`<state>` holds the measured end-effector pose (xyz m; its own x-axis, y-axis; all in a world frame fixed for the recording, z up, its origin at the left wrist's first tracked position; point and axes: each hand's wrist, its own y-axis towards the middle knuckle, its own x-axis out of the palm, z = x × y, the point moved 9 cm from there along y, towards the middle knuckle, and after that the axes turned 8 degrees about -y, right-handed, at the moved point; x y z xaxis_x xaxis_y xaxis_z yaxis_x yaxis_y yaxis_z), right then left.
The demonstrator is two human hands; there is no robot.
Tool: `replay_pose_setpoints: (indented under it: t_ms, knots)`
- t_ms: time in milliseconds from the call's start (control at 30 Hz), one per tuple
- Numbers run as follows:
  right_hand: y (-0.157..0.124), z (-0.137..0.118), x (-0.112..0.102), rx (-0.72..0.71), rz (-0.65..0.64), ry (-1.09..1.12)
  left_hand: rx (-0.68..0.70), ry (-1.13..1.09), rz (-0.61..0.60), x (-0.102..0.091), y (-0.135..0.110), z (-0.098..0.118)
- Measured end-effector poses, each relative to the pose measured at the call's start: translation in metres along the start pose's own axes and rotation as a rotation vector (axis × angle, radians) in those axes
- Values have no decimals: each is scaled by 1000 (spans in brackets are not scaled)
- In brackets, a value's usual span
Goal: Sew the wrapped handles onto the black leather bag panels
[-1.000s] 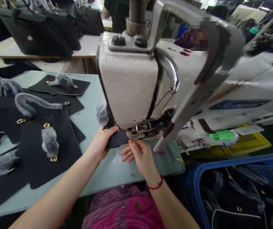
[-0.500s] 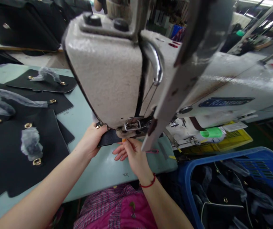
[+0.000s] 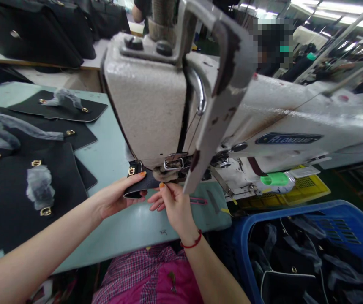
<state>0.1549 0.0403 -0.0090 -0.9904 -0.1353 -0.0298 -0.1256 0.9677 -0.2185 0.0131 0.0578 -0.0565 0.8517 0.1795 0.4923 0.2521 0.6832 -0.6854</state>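
A black leather piece [image 3: 140,183] with a gold ring lies under the head of a grey-white sewing machine [image 3: 156,105]. My left hand [image 3: 114,195] grips the piece's rolled near-left edge, thumb on top. My right hand [image 3: 171,202] pinches the piece right beside the presser foot [image 3: 172,165], its other fingers spread below. A red cord circles my right wrist. The needle area is partly hidden by a grey bar of the machine.
Several black leather panels [image 3: 35,185] with gold rings and wrapped handles lie on the pale green table [image 3: 130,228] to the left. A blue crate [image 3: 251,236] of black parts stands at lower right. Finished black bags [image 3: 42,29] sit on a far table. A yellow tray [image 3: 311,190] is beyond.
My left hand has slid down toward me along the piece, from its far-left corner to its near edge, curling that edge. My right hand stays by the presser foot. The view shifted slightly.
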Motion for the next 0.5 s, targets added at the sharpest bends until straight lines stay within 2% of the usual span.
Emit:
replay_pose_setpoints:
  t_ms: [100, 267, 500]
  knots:
    - [0, 1, 1, 1, 12, 12, 31, 64, 0, -1, -1, 9]
    - [-3, 4, 6, 26, 7, 82, 162, 200, -22, 3, 0, 28]
    - [-1, 4, 7, 25, 47, 93, 226, 256, -14, 8, -3, 34]
